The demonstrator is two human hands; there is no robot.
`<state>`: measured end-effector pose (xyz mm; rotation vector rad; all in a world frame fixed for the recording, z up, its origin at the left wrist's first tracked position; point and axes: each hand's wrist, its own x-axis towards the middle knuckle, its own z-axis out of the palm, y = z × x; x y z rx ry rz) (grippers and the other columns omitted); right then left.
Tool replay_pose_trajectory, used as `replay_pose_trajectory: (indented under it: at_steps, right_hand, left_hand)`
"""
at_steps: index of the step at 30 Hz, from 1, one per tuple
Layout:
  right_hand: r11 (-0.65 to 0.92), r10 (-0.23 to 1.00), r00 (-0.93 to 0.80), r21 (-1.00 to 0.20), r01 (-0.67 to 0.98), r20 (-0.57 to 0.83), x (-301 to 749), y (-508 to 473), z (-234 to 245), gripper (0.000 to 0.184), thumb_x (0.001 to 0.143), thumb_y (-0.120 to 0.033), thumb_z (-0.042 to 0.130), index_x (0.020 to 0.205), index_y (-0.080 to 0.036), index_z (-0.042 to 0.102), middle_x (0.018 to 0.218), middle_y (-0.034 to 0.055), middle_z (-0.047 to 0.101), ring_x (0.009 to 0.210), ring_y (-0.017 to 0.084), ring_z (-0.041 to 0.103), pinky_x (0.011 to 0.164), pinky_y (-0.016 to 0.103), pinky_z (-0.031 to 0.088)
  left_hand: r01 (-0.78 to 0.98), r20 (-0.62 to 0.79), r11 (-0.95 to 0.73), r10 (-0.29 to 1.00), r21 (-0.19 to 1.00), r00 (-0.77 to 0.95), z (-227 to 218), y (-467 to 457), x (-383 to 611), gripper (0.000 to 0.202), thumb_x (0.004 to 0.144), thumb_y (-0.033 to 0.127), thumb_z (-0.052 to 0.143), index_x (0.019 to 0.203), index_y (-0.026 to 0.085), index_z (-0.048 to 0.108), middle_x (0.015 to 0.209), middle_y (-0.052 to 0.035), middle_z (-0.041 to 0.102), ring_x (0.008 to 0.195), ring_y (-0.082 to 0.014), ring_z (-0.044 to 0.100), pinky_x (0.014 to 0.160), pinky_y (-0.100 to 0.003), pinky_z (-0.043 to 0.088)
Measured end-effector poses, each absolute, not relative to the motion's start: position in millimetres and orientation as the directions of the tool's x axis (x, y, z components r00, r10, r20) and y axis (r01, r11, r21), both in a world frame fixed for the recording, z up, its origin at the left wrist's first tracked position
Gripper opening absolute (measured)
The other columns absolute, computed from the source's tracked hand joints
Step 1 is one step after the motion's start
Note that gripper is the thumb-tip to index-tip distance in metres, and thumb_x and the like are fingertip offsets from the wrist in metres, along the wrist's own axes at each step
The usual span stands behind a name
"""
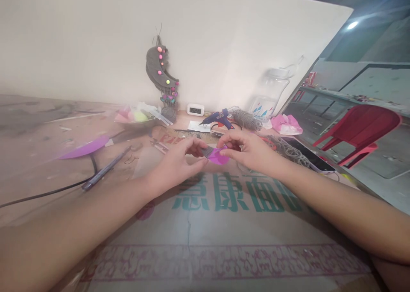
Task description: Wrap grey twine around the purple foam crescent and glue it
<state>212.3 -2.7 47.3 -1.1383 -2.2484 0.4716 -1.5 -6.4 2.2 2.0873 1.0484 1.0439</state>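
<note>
Between my hands, above the printed sheet, is a small bright purple piece [220, 157] of thin material; I cannot tell whether it is felt, paper or plastic. Grey yarn [208, 151] appears wound in close rows around its left end. My left hand [185, 157] pinches that grey end between thumb and fingers. At the other side, my right hand [245, 150] has thumb and fingertips closed on the upper right part of the purple piece. The fingers hide some of its outline. Behind them lies a blue glue gun [218, 118] with its nozzle pointing left.
A grey moon-shaped ornament [156, 67] with coloured balls hangs on the wall. A small digital clock [195, 110], grey yarn skein [246, 119], clear bottle [270, 93] and phone [307, 154] stand or lie behind and right. At left are a purple sheet [86, 148], pen [105, 170] and black cable [45, 193].
</note>
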Motion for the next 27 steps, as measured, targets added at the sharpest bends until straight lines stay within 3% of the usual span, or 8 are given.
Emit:
replay_pose_trajectory:
  at_steps: [6,12,22,27]
  right_hand:
    - [0.626,0.780,-0.510,-0.487,0.609,0.364,214.7,2.8,42.8,0.011,0.084,-0.022,0.058,0.077,-0.020,0.066,0.076,0.0018,0.063,0.075,0.017,0.055,0.069,0.030,0.040]
    - [0.681,0.733,-0.563,-0.393,0.618,0.382,216.5,4.5,43.6,0.017,0.089,-0.022,0.053,0.078,-0.017,0.066,0.072,0.0007,0.060,0.070,0.013,0.053,0.069,0.027,0.039]
    - [0.661,0.749,-0.572,-0.310,0.684,0.335,219.5,6.6,35.9,0.029,0.095,-0.030,0.042,0.076,-0.016,0.059,0.068,0.0004,0.060,0.065,0.012,0.051,0.060,0.023,0.033]
    - [0.628,0.775,-0.556,-0.267,0.731,0.300,216.1,2.1,35.8,0.028,0.093,-0.030,0.045,0.071,-0.017,0.055,0.061,-0.0022,0.052,0.058,0.010,0.044,0.055,0.022,0.029]
  left_hand:
    - [0.361,0.371,-0.514,0.840,0.778,0.397,1.3,-5.5,-2.0,0.030,0.081,0.037,0.060,0.105,0.020,0.056,0.103,-0.0038,0.062,0.095,-0.0171,0.058,0.083,-0.033,0.046]
    - [0.357,0.372,-0.517,0.837,0.778,0.400,2.3,-5.3,-2.0,0.028,0.082,0.038,0.058,0.104,0.020,0.057,0.103,-0.0035,0.062,0.093,-0.0171,0.059,0.082,-0.032,0.047]
    - [0.363,0.391,-0.536,0.828,0.762,0.402,1.4,-5.5,-2.0,0.028,0.082,0.038,0.060,0.103,0.020,0.055,0.102,-0.0028,0.062,0.094,-0.0159,0.057,0.083,-0.030,0.045]
    - [0.370,0.391,-0.537,0.828,0.758,0.401,5.1,-7.5,-2.5,0.021,0.088,0.037,0.049,0.099,0.020,0.056,0.098,-0.0026,0.062,0.092,-0.0160,0.056,0.080,-0.028,0.045]
